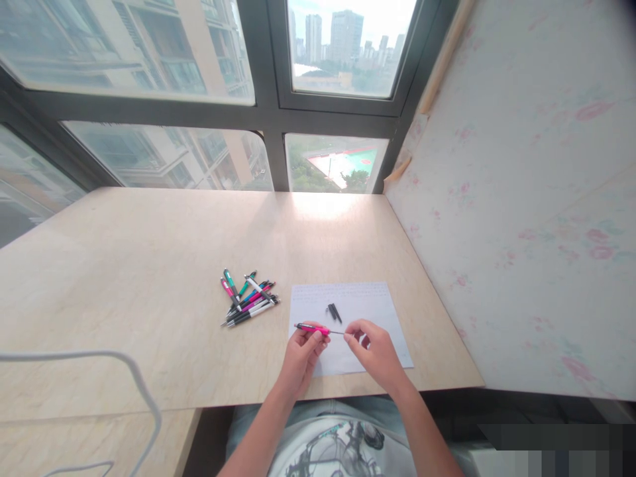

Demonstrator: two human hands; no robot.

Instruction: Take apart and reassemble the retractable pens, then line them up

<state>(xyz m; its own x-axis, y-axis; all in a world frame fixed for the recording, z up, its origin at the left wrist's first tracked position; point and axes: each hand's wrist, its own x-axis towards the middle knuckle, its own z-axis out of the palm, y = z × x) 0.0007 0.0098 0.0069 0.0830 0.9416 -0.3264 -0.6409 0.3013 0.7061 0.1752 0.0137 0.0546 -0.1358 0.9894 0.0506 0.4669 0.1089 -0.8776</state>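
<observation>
My left hand (304, 351) is closed around a pink pen barrel (314, 328) with a dark clip end pointing left. A thin pen refill (338, 332) sticks out of the barrel's right end. The thumb and fingers of my right hand (370, 341) pinch that refill near its tip. Both hands are above a sheet of white paper (387, 311) with faint lines of writing along its top. Small black pen parts (334, 312) lie on the paper just beyond my hands.
A loose pile of several click pens (251, 301), in pink, green, blue, white and purple, lies left of the paper on the wooden tabletop (149, 265). A white cable (134, 371) loops at the lower left. Windows stand behind, and a flowered wall (521, 199) borders the right side.
</observation>
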